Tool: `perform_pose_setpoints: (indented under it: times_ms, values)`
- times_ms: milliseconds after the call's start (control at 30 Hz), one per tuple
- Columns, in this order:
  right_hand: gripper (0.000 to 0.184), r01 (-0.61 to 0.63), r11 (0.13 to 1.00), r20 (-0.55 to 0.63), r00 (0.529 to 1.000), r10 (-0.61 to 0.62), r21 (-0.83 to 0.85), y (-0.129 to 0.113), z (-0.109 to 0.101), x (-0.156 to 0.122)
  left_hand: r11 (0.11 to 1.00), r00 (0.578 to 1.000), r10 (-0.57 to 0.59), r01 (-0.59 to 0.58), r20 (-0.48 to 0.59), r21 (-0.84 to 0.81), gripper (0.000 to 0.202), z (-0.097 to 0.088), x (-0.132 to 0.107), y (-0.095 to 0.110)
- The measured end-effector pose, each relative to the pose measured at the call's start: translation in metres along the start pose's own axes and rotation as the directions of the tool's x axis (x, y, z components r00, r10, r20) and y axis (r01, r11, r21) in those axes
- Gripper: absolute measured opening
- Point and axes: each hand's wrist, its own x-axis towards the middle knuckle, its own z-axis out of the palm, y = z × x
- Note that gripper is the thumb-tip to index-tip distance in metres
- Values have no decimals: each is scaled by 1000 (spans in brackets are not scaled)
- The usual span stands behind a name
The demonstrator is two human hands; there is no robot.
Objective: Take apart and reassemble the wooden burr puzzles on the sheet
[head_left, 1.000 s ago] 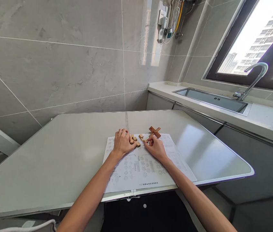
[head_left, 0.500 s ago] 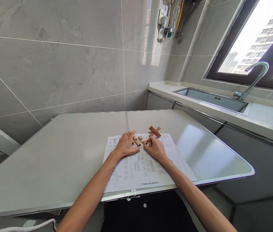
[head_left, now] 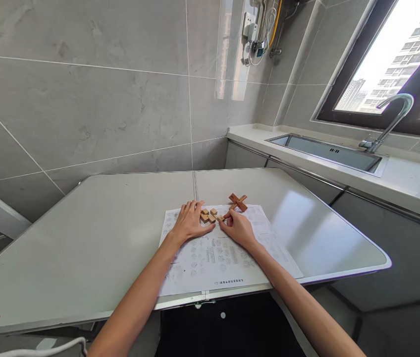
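Observation:
Small light wooden puzzle pieces (head_left: 209,215) lie together on a printed instruction sheet (head_left: 217,258) on the grey table (head_left: 83,248). My left hand (head_left: 188,221) rests on the sheet just left of them, fingers stretched toward the pieces and touching their left side. My right hand (head_left: 238,227) sits right of them, its fingertips pinched on a piece at the cluster's right edge. A darker wooden cross-shaped assembly (head_left: 238,202) lies beyond my right hand, untouched.
A tiled wall runs behind the table. To the right is a counter with a steel sink (head_left: 329,152) and a curved tap (head_left: 390,121) under a window. Pipes and cables (head_left: 260,34) hang on the wall above. The table's front edge lies close to my body.
My left hand went from a loose fist to stretched fingers against the pieces. The loose pieces have been pushed closer together between both hands.

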Motion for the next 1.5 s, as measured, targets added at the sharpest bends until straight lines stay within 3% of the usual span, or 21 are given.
perform_pose_setpoints:
  times_ms: [433,667,900,1033,1133,1233,1500]
  values:
    - [25,101,995,71,992,-102,6,1,2,-1,989,996,87,-88,-14,-122,70,6,2,7]
    - [25,131,991,92,987,-133,25,-4,-1,-2,991,996,83,-85,-28,-106,43,8,4,9]
    - [21,128,991,99,987,-130,26,-3,-2,-3,994,988,-88,95,-127,51,26,7,6,-2]
    - [19,127,991,102,986,-130,40,-2,-2,-3,952,946,-252,280,-204,122,17,7,8,-18]
    - [19,115,992,108,987,-119,45,-2,-3,-3,918,915,-329,368,-234,148,21,5,8,-29]
    - [19,114,992,109,987,-119,45,-2,-3,-3,904,904,-366,402,-221,149,26,2,8,-34]
    - [19,125,991,110,985,-130,43,-1,-2,-2,891,886,-404,437,-226,121,6,-4,8,-30]
